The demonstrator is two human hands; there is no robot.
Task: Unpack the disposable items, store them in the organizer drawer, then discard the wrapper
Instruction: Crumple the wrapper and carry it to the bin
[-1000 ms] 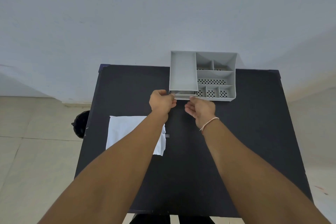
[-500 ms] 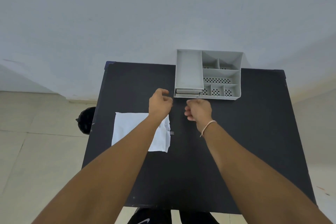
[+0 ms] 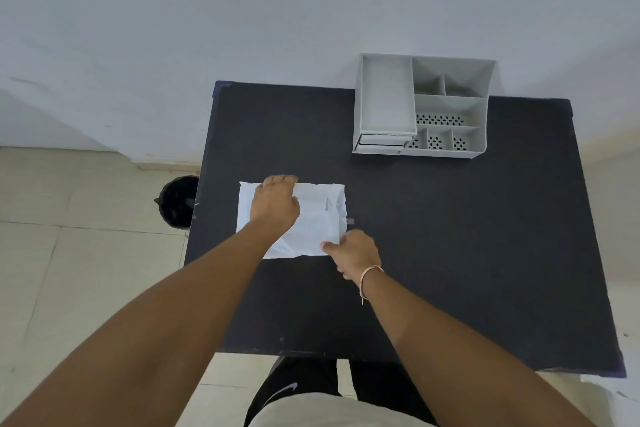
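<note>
I see a white wrapper [image 3: 311,218] lying flat on the left part of the black desk [image 3: 450,253]. My left hand [image 3: 275,204] lies on top of the wrapper with its fingers curled down over the far edge, but I cannot tell if they are gripping it. My right hand [image 3: 356,253] is at the near right corner of the wrapper and pinches that corner with its fingertips. A thin band [image 3: 369,276] goes around the right wrist. The gray organizer [image 3: 422,107] sits at the far side of the desk, well apart from both hands. Its drawer [image 3: 381,144] is at the near left and looks pushed in. A black bin [image 3: 178,201] stands on the floor just left of the desk.
</note>
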